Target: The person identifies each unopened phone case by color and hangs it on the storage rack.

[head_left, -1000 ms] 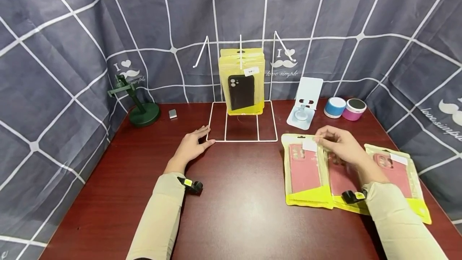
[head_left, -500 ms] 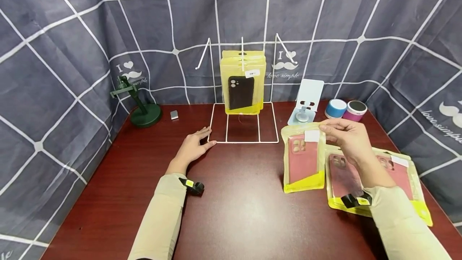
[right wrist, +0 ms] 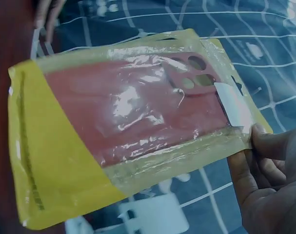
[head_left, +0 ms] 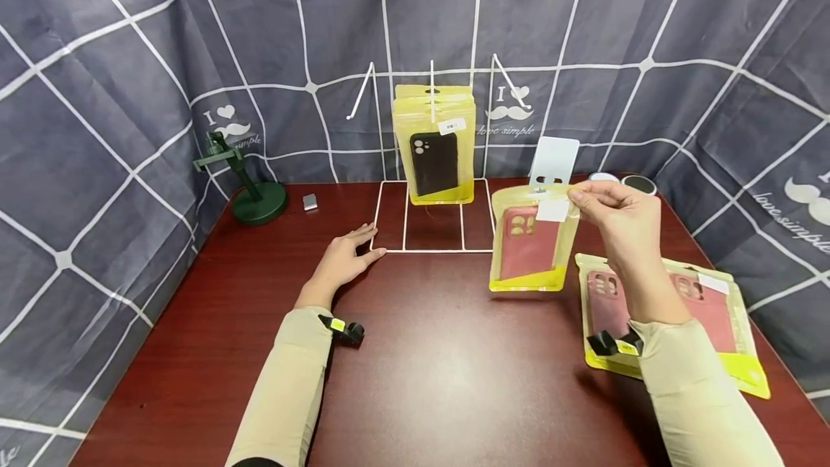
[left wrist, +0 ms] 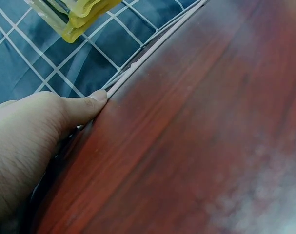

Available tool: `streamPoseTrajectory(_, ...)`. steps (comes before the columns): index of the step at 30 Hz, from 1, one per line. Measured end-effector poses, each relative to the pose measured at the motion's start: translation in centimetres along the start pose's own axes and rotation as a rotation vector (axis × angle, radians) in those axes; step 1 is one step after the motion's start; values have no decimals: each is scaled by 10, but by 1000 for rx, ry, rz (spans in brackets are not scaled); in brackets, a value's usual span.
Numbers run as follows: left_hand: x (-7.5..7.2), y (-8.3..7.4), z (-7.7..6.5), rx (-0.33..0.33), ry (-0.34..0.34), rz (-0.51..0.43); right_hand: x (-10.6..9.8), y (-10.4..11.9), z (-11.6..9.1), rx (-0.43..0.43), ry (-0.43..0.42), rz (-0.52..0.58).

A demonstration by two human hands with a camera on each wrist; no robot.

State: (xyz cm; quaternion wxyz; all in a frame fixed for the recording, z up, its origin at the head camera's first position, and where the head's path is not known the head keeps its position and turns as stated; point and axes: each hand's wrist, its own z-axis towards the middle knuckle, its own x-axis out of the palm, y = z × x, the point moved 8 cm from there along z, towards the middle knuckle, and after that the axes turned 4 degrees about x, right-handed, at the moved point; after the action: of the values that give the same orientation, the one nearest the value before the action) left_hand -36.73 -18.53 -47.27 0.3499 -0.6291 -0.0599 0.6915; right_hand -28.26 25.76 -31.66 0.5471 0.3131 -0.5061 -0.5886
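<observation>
My right hand (head_left: 625,225) pinches the top right corner of a clear-and-yellow zip pouch (head_left: 528,283) with a pink phone case (right wrist: 123,102) inside. The pouch hangs above the table, right of a white wire display rack (head_left: 432,251). A white label sits near its top. My left hand (head_left: 340,265) rests at the rack's front left corner, its thumb (left wrist: 91,105) touching the base wire. On the rack's middle hook hang several yellow pouches, the front one holding a black phone case (head_left: 434,164). Two more pouches with pink cases (head_left: 710,316) lie on the right, partly behind my right forearm.
A dark green stand (head_left: 259,200) and a small silver item (head_left: 310,202) stand back left. A white phone stand (head_left: 554,158) is partly behind the held pouch. Two small round speakers (head_left: 638,184) are partly behind my right hand. Two outer rack hooks jut forward. Grid-patterned cloth encloses the table.
My right hand has lifted the pink-case pouch off the table and carried it up, slightly left towards the rack. My left hand stays at the rack's corner.
</observation>
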Motion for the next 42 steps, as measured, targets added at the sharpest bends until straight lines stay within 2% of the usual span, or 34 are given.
streamPoseTrajectory(3,-1,2,-2,-6,-1,-3,13,13,7,-65,-13,72)
streamPoseTrajectory(9,1,3,-1,0,-11,-15,40,42,15,-224,-15,102)
streamPoseTrajectory(13,0,4,-1,2,-13,-16,50,53,25,-278,-47,198)
streamPoseTrajectory(15,0,4,-2,0,-14,-13,50,54,32,-285,-87,229)
streamPoseTrajectory(21,1,6,-4,-4,-10,-2,47,52,45,-279,-175,224)
streamPoseTrajectory(32,-1,2,0,0,-13,-10,51,38,72,-252,-227,73)
streamPoseTrajectory(42,0,5,1,5,-13,8,55,16,91,-248,-236,138)
